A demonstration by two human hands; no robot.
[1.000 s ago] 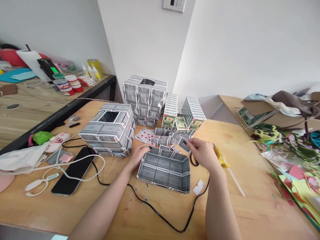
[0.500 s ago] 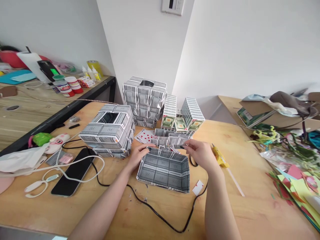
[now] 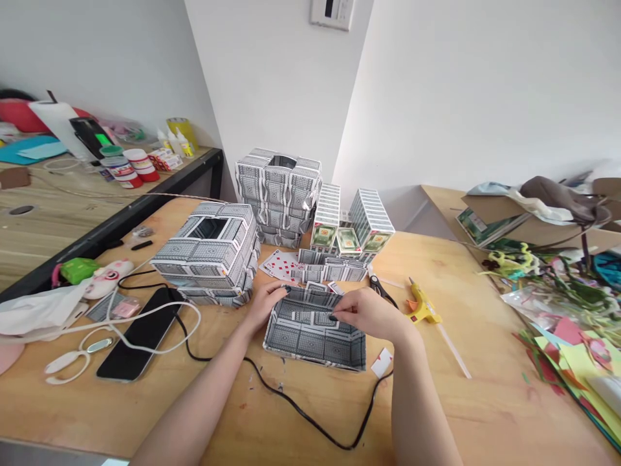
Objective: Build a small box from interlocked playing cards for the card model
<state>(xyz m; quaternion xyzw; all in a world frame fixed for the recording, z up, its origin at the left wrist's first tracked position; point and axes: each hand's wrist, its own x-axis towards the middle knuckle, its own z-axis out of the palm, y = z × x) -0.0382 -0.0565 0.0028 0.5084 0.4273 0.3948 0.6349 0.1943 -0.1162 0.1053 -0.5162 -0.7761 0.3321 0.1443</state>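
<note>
An open box made of playing cards (image 3: 310, 340), patterned grey and white, rests on the table in front of me. My left hand (image 3: 268, 304) grips its back left corner, thumb on the rim. Between thumb and fingers, my right hand (image 3: 361, 314) pinches a narrow folded playing-card strip (image 3: 310, 317) just over the inside of the box. More folded card pieces (image 3: 334, 272) stand in a row behind it. Several face-up playing cards (image 3: 281, 265) lie to their left.
Two finished-looking card boxes with top openings, a nearer one (image 3: 206, 252) and a farther one (image 3: 279, 194), stand left and behind. Stacked card packs (image 3: 373, 220) are at the back. To the right lie scissors (image 3: 381, 291) and a yellow glue gun (image 3: 423, 307). A black cable (image 3: 310, 417) loops in front; a phone (image 3: 140, 336) lies left.
My right hand has moved left and down with the folded strip, from beyond the box's back right rim to over its inside. The scissors are now uncovered. My left hand stays at the corner.
</note>
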